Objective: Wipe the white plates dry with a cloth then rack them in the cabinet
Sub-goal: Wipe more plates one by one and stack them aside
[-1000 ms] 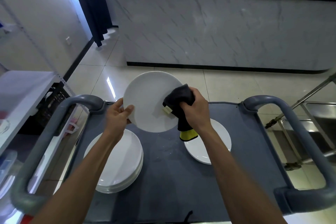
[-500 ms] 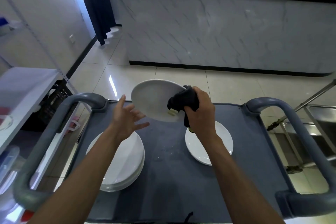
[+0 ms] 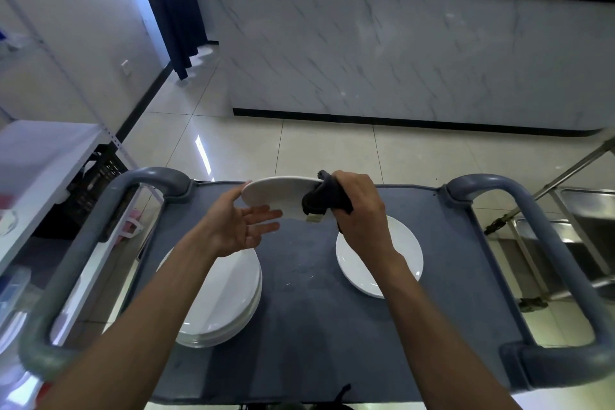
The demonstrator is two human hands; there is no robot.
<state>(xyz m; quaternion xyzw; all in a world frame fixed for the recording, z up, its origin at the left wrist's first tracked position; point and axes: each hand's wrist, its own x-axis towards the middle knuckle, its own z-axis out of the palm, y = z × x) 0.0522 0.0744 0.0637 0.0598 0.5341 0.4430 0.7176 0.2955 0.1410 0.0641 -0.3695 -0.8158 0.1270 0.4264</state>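
At the far left stands a white shelf unit (image 3: pixel 36 156), and under it a black crate (image 3: pixel 96 180). In front of me is a grey cart (image 3: pixel 309 326) with thick handles on both sides. On its left part lies a stack of white plates (image 3: pixel 223 306). My left hand (image 3: pixel 238 226) is above this stack, palm up and fingers straight, holding nothing; the fingertips are just under the edge of the white plate (image 3: pixel 276 193) in the air, and I cannot tell if they touch it. This plate is tilted almost flat, over the far part of the cart. My right hand (image 3: pixel 357 210) grips it through a dark cloth (image 3: pixel 321 198). Below this hand lies a single plate (image 3: pixel 402 263). At the far right is a steel sink (image 3: pixel 589 226).
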